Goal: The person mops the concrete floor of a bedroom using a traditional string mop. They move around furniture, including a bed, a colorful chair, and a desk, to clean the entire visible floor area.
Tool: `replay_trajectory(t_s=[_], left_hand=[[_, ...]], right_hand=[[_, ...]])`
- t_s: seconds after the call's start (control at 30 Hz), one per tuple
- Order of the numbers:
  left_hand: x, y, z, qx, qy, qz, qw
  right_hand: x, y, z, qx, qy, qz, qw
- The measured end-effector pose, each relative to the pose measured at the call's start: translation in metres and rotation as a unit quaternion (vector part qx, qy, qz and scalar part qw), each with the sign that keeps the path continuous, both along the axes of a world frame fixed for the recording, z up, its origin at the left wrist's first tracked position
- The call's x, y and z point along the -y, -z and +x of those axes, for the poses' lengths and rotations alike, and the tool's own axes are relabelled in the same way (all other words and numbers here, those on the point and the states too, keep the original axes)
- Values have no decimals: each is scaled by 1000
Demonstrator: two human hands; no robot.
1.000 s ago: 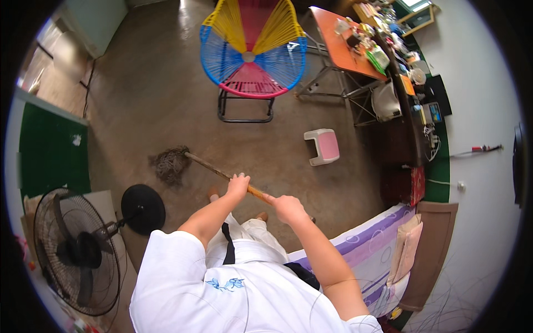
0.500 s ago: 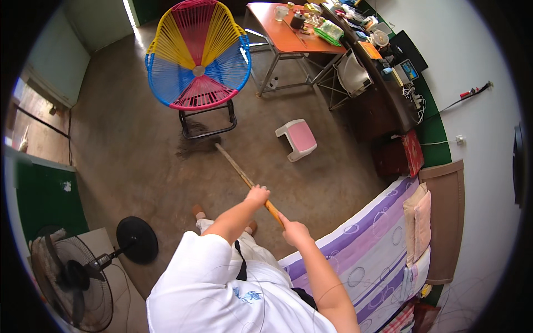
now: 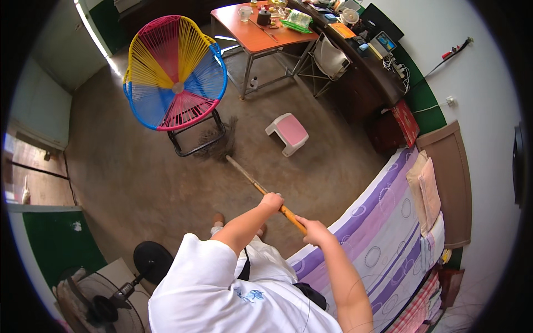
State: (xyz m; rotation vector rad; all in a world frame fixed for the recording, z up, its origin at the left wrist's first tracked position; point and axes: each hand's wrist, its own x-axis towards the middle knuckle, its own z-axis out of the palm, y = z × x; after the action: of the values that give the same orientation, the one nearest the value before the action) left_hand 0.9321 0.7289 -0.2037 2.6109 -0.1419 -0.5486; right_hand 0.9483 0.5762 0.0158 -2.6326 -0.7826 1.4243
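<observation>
I grip a long-handled broom with both hands, one ahead of the other on its wooden handle point(image 3: 244, 173). My left hand point(image 3: 272, 201) is closed around the middle of the handle. Nearer to me, my right hand point(image 3: 317, 232) is wrapped around the upper end. The dark, bushy broom head point(image 3: 222, 145) rests on the floor, beside and partly behind the black metal legs of a corded chair point(image 3: 176, 72) in red, yellow and blue. Chair legs hide part of the bristles.
Right of the broom stands a pink and white stool point(image 3: 291, 132). An orange table point(image 3: 261, 39) and a cluttered dark desk point(image 3: 366, 66) are at the back. A bed with a purple-striped sheet point(image 3: 377, 233) lies on my right. A standing fan point(image 3: 105, 305) is at lower left.
The broom head has swept rightward from behind the chair's legs to their right side. Both hands keep their hold. My view has turned, shifting the room's furniture in the picture.
</observation>
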Motion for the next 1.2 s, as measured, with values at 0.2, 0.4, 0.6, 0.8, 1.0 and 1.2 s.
replay_trajectory(t_s=[0.2,0.4,0.6,0.8,1.0,1.2], left_hand=[[-52,-10,-55,-46,-9,0,999],[-107,-10,-139,-93,-16,31,995],[-113,25,-199,-152,-47,38,986],[-63,35,-192,-175,-96,35,979],[33,22,-126,-136,-128,50,981],[159,7,-39,-85,-83,33,992]], right_hand=[[-52,-22,-25,-91,5,10,996],[-101,1,-69,-178,-14,-3,984],[-114,27,-98,-184,-90,12,979],[-60,59,-94,-71,-169,38,982],[40,43,-45,-51,-114,24,992],[172,31,10,-13,-32,31,999]])
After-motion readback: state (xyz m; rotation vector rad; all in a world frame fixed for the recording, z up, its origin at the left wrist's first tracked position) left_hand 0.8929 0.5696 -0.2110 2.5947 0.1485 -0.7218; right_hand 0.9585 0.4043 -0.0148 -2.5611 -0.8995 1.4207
